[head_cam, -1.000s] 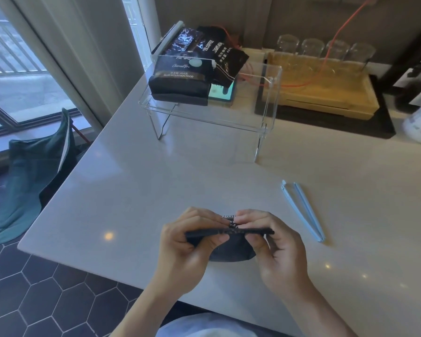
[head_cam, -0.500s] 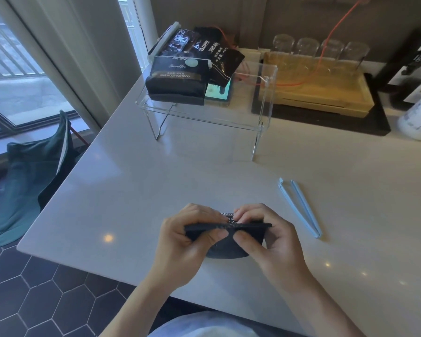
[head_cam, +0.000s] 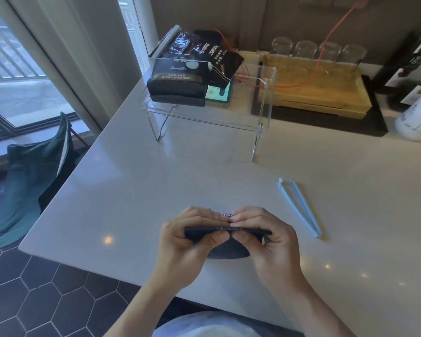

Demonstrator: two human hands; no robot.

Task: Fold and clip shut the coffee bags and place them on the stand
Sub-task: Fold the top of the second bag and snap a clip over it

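Observation:
A dark coffee bag (head_cam: 229,250) stands on the white counter near its front edge. My left hand (head_cam: 185,242) and my right hand (head_cam: 265,239) both pinch its flattened top edge, thumbs toward me and fingers behind. A light blue clip (head_cam: 299,207) lies open on the counter to the right of my right hand. At the back stands a clear acrylic stand (head_cam: 260,110). On its left half lie black coffee bags (head_cam: 180,81), the rear one with a pale clip across its top.
Behind the stand sits a wooden tray (head_cam: 316,93) with upturned glasses on a black mat. An orange cable (head_cam: 326,42) hangs over it. A white bottle (head_cam: 418,117) stands at the far right. A green chair (head_cam: 29,171) is left of the counter edge.
My thumbs have shifted a little along the bag's top edge, pressing it flatter. The bag, the clip and the stand stay where they were.

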